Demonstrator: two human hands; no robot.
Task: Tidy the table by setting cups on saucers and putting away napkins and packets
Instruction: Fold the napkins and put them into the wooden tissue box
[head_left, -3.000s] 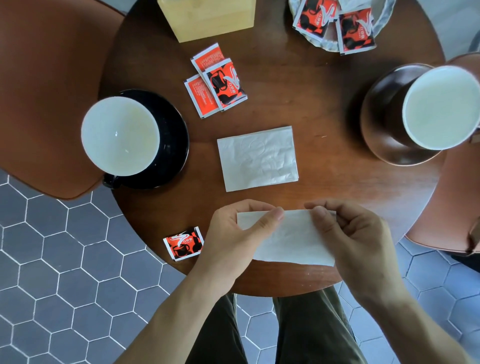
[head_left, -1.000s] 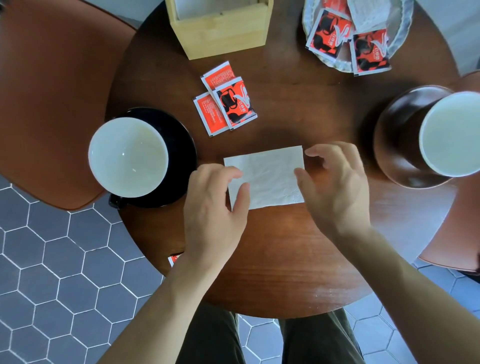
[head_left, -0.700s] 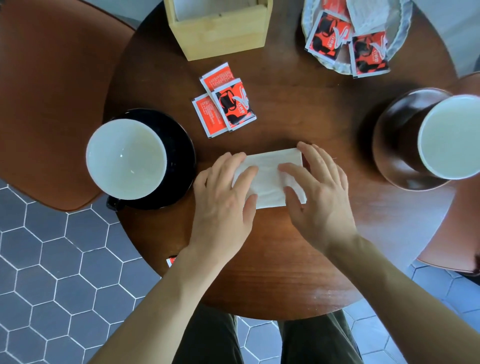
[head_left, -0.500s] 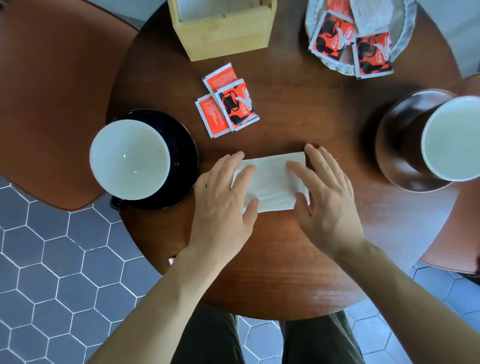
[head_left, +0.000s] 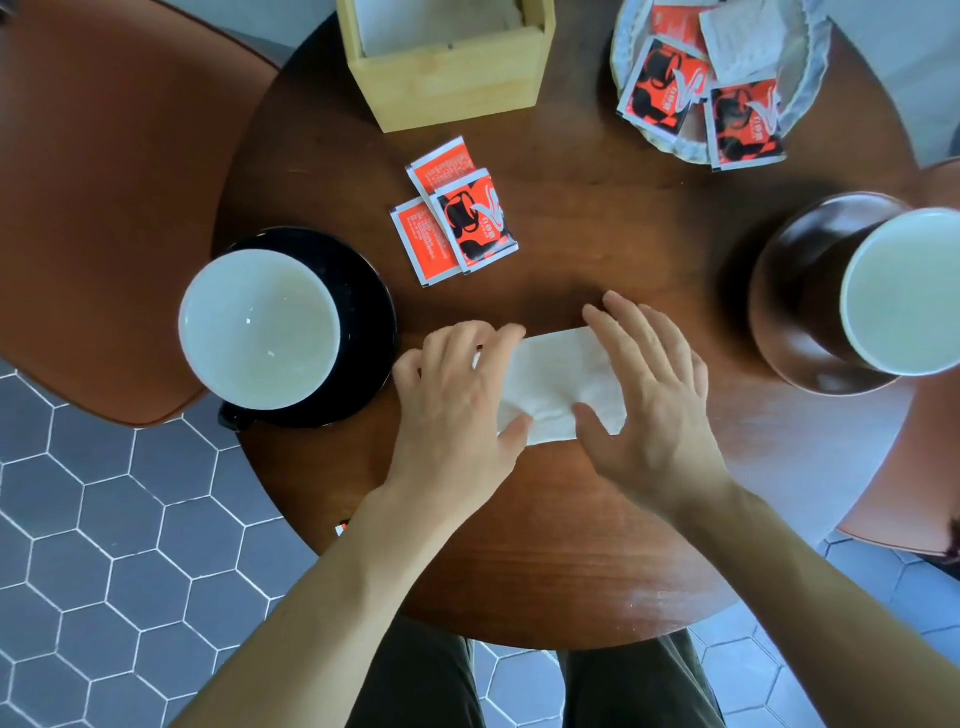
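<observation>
A folded white napkin (head_left: 558, 376) lies on the round wooden table (head_left: 597, 561) in front of me. My left hand (head_left: 457, 405) covers its left end, fingers curled over the edge and thumb at the front edge. My right hand (head_left: 649, 395) lies flat on its right end, fingers spread. Three red packets (head_left: 457, 223) lie loose behind the napkin. On the left, a white-lined cup (head_left: 260, 330) stands on a black saucer (head_left: 366, 291). On the right, another cup (head_left: 909, 291) stands on a brown saucer (head_left: 779, 322).
A wooden box (head_left: 447, 67) with napkins inside stands at the back. A glass dish (head_left: 815, 62) at the back right holds several packets (head_left: 665, 88). A corner of one packet (head_left: 340, 530) peeks from under my left forearm. Brown chairs (head_left: 104, 208) flank the table.
The napkin I held at the table's front edge now lies on the other napkin mid-table. Both hands came down onto the pile, and my left fingers have curled over its left end.
</observation>
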